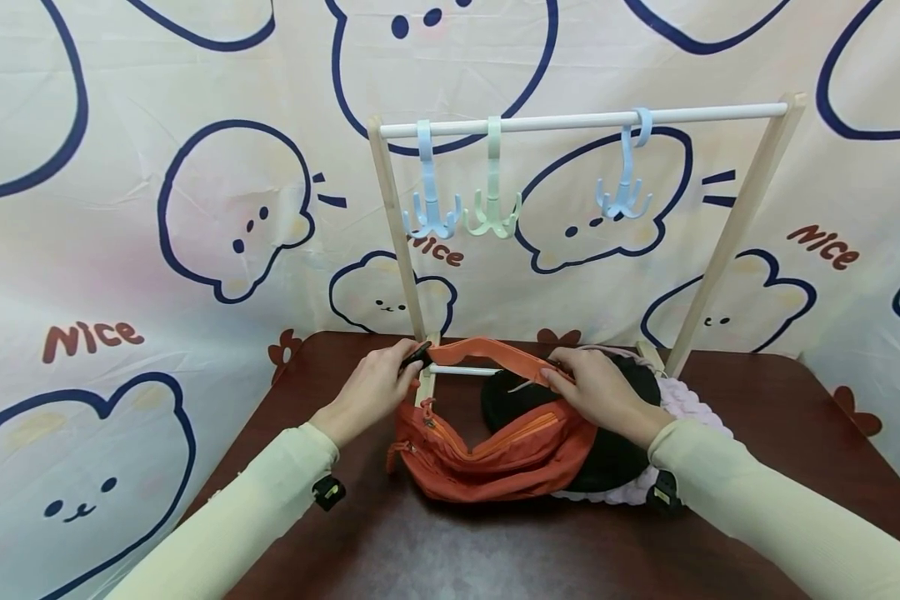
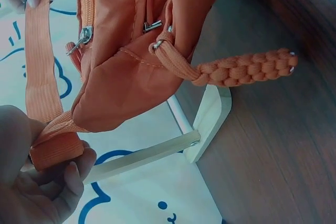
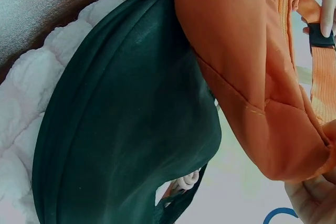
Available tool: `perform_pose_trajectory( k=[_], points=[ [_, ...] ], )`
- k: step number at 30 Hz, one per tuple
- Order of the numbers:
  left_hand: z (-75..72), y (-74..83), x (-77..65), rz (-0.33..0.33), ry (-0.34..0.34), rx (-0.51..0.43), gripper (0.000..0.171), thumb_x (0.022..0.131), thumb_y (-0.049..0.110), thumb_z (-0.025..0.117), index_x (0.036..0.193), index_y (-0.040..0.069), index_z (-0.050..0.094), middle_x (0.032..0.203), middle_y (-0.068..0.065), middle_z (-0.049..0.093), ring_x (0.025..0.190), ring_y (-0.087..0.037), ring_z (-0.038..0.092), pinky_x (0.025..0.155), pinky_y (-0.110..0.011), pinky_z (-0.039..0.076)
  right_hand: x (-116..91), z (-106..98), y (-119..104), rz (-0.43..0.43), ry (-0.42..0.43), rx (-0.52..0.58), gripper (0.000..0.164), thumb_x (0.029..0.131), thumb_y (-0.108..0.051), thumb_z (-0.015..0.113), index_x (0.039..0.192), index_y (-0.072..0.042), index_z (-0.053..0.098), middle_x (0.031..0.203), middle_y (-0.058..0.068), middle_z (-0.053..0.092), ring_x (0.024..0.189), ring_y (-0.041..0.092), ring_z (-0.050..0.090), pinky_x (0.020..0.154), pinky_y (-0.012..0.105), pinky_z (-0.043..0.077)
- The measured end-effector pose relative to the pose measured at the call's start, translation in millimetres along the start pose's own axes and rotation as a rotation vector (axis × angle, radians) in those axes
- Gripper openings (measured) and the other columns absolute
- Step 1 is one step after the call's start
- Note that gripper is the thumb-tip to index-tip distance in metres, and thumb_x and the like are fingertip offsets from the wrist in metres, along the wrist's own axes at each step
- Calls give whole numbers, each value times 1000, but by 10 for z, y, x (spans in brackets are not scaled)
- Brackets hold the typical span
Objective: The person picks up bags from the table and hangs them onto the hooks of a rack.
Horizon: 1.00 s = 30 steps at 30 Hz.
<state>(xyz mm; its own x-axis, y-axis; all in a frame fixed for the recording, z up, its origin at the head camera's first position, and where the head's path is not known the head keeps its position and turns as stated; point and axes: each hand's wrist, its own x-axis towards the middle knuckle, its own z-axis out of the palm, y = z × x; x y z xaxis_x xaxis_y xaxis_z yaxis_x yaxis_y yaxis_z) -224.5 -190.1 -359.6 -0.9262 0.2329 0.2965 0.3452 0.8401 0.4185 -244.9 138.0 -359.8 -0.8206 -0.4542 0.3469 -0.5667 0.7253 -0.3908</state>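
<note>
An orange waist bag (image 1: 487, 467) hangs between both hands over the table, its orange webbing strap (image 1: 487, 348) arched behind it. My left hand (image 1: 378, 379) grips the strap near a black buckle (image 1: 417, 357) at the bag's left end. In the left wrist view that hand's fingers curl round a fold of webbing (image 2: 58, 150), and a braided zipper pull (image 2: 241, 69) sticks out from the bag. At the bag's right end my right hand (image 1: 600, 387) pinches the strap. Behind it lies a black bag (image 3: 126, 103), partly covered by the orange one in the head view.
Under the black bag lies a puffy pale-pink bag (image 1: 693, 404). A wooden rack with a white bar (image 1: 555, 122) stands at the back. From the bar hang a blue claw hook (image 1: 429, 218), a green one (image 1: 492, 218) and another blue one (image 1: 625, 200). A patterned cloth (image 1: 232, 208) surrounds the brown table (image 1: 450, 554).
</note>
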Motion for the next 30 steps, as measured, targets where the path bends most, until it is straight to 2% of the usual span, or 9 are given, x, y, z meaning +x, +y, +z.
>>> perform_pose_trajectory(
  k=[7,18,30],
  points=[
    [-33,13,-6,4,10,-8,26,104,20,57,127,9,61,91,-4,68,65,-13,54,60,-29,45,18,-20,-40,5,13,24,13,99,-21,66,91,-10,68,70,-2,61,59,11,47,57,27,38],
    [-101,36,-13,18,52,-19,18,104,20,57,117,8,62,84,-5,65,67,-15,56,61,-30,46,35,-62,-85,0,34,43,13,99,-20,65,92,-9,68,68,-3,60,58,10,46,56,25,38],
    [-168,83,-34,10,68,-39,24,105,20,56,124,7,60,89,-6,70,70,-13,62,62,-30,48,29,-59,-150,-21,72,62,14,100,-21,64,91,-11,67,65,-4,57,55,9,45,54,25,37]
  ],
)
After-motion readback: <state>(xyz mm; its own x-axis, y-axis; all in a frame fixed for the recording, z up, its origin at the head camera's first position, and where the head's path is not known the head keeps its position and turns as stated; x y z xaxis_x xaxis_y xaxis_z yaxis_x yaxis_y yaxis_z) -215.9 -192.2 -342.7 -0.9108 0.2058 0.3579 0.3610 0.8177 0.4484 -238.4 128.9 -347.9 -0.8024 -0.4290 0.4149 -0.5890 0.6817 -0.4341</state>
